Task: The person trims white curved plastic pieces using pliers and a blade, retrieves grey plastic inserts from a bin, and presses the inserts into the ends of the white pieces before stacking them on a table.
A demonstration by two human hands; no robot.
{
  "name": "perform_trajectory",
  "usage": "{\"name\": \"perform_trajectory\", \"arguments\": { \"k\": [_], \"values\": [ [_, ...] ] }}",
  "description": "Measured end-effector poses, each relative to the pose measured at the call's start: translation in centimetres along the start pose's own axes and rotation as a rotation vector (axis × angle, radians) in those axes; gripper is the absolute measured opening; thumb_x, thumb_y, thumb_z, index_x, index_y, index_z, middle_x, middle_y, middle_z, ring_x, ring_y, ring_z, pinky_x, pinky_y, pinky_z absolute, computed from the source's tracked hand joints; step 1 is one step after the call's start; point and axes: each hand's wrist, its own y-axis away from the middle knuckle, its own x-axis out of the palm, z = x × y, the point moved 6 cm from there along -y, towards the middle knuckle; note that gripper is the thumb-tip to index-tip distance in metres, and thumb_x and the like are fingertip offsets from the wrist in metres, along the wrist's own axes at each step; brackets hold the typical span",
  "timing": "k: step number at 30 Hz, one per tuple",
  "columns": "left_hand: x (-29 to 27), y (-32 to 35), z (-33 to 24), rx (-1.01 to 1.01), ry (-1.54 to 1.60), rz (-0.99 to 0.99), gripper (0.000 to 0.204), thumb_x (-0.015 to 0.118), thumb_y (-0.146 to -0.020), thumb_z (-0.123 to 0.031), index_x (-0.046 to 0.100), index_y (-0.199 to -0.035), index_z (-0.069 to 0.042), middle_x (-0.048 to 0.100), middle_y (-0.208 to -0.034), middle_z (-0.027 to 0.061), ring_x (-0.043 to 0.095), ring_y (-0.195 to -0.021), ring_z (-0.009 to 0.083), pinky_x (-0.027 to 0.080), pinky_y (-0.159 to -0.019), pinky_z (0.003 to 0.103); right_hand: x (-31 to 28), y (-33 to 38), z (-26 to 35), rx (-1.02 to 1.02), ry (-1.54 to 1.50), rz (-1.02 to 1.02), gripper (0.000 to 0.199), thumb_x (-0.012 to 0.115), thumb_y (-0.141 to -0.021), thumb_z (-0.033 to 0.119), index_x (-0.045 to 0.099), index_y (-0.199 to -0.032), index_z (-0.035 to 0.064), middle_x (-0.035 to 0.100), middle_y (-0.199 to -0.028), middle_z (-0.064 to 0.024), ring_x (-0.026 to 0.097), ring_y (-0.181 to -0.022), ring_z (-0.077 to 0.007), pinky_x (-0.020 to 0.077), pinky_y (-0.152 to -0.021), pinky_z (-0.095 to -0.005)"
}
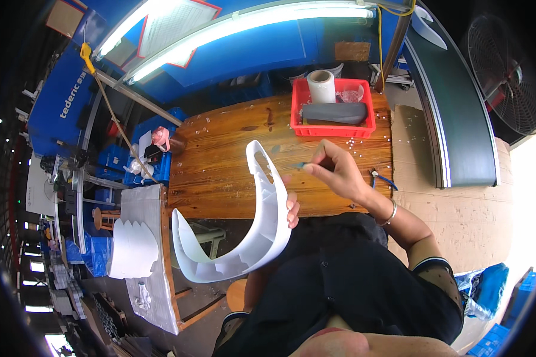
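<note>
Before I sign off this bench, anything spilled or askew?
White bits lie loose on the wooden table outside the red bin, like spilled scrap. Blue-handled pliers sit at the table's right edge, perhaps easily knocked off. The curved white part in the left hand shows no obvious damage.

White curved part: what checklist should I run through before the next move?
1. White curved part held in the left hand: ok.
2. Small dark object pinched in the right hand: ok.
3. Identity of that object: cannot tell, too small.
4. Blue-handled pliers out of both hands: ok, lying on the table.
5. Table free of loose bits: not ok, white bits lie beside the red bin.
</note>
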Motion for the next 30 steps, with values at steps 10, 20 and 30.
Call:
{"name": "perform_trajectory", "arguments": {
  "k": [10, 20, 30],
  "values": [
    [-0.7, -0.3, -1.0, 0.045, -0.119, -0.2, 0.057, 0.043, -0.091, -0.047, 0.031, -0.135, -0.013, 0.055, -0.075, 0.0206, 0.058, -0.055, 0.0351, 0.047, -0.042, 0.041, 2.1, 3.3, 2.2, -0.114, 0.121, 0.026, 0.018, 0.066, -0.083, 0.007, 0.05, -0.081, 0.0003, 0.046, -0.077, -0.0014, 0.046, -0.066, -0.0045, 0.0415, -0.058, -0.0204],
    [-0.2, 0.0, -0.6, 0.075, -0.167, -0.176, 0.056, 0.047, -0.091, -0.041, 0.03, -0.137, -0.013, 0.053, -0.076, 0.0219, 0.057, -0.055, 0.0357, 0.05, -0.044, 0.042, 1.9, 3.1, 3.6, -0.15, 0.288, 0.003, 0.022, 0.069, -0.08, 0.012, 0.052, -0.078, -0.001, 0.048, -0.075, -0.005, 0.05, -0.063, -0.0088, 0.0428, -0.054, -0.0223],
    [0.0, 0.3, 1.0, 0.019, -0.067, -0.107, 0.056, 0.046, -0.09, -0.044, 0.034, -0.136, -0.013, 0.052, -0.079, 0.0214, 0.057, -0.06, 0.0354, 0.05, -0.048, 0.044, 1.3, 2.1, 2.6, -0.119, 0.247, -0.054, 0.024, 0.071, -0.077, 0.017, 0.053, -0.075, 0.0007, 0.05, -0.07, -0.0093, 0.054, -0.06, -0.0212, 0.0431, -0.052, -0.0304]
  ]
}}
